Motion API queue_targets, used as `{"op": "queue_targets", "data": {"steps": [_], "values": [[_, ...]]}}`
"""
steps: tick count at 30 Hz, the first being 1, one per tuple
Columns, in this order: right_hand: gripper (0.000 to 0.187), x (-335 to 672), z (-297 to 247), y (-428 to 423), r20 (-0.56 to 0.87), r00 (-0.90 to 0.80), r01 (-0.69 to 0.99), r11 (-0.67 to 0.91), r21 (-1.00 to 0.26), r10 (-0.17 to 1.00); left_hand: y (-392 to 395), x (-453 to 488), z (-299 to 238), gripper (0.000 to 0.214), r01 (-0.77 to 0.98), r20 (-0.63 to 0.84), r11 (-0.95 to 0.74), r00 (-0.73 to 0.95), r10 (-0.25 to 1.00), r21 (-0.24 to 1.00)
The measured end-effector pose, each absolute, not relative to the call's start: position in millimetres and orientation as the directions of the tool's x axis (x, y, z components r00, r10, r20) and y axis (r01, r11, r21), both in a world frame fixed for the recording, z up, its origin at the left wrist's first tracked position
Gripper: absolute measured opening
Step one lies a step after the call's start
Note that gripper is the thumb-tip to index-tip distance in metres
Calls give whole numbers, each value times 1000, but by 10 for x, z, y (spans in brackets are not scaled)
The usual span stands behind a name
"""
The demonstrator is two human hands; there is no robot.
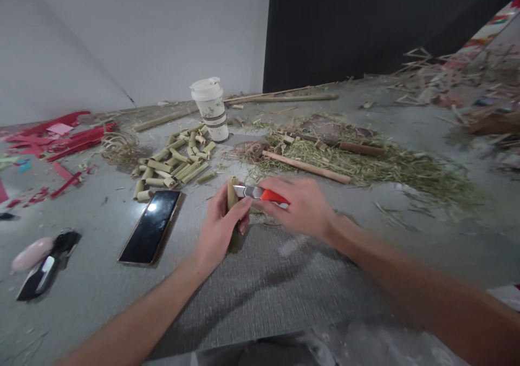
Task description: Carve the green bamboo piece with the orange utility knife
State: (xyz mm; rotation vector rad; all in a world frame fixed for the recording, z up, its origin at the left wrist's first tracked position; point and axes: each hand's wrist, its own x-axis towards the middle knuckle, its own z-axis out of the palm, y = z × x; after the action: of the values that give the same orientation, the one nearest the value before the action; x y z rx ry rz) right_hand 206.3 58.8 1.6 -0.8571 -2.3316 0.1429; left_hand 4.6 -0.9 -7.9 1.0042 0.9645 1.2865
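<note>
Left hand [219, 220] grips a green stem segment [232, 194], right hand [303, 204] grasps the orange utility knife [273, 196], blade [241, 190] at the segment's far end; left thumb [242, 207] best kept clear of the edge, strokes short, over the surface [260, 295].

The camera sits on the person's head and looks forward and down, with the left hand [219, 222] and right hand [303, 204] near the middle and the white wall [162, 36] farther back.
</note>
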Motion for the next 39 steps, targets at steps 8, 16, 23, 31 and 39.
{"op": "queue_targets", "data": {"steps": [8,16,23,31,39], "values": [[33,2051,31,565,542,-574,548,780,-303,614,-34,66,8,31,-219,-4,11,35,999,976],[30,2059,21,551,559,-574,548,788,-281,599,-65,36,47,29,102,85,-80,-46,995,992],[35,2029,74,480,595,-530,616,757,-219,604,-98,55,89,46,223,60,-19,-175,983,975],[34,2028,64,492,602,-449,619,716,-323,660,-90,81,69,45,-1,-72,74,-216,974,997],[27,2026,13,514,604,-493,573,756,-316,626,-73,79,60,37,0,-1,1,-69,998,1000]]}}
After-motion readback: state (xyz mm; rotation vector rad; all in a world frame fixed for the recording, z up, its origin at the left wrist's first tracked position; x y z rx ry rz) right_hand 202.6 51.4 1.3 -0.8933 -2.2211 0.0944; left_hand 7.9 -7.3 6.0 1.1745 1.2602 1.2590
